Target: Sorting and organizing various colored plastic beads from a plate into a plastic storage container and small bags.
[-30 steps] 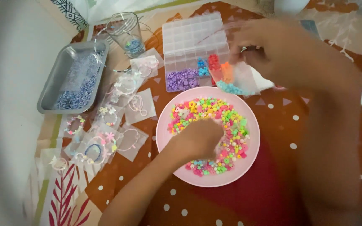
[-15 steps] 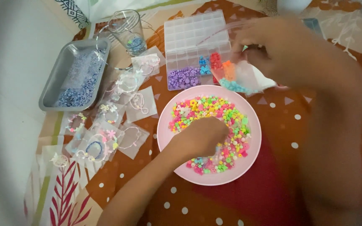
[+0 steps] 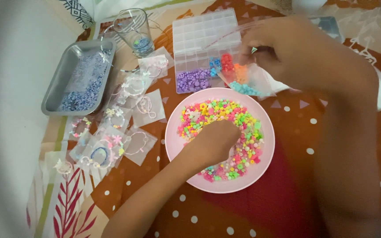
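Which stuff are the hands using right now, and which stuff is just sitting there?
In use:
left hand in the beads on the pink plate
right hand holding a small clear bag over the bead box

Just lying about:
grey tray of bluish beads
glass
bagged bracelets

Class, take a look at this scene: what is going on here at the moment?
A person sits over a pink plate heaped with mixed colourful beads. Their left hand rests down in the beads, while the right hand holds a small clear bag above a clear compartment box. Bagged bracelets and a grey tray lie to the left.
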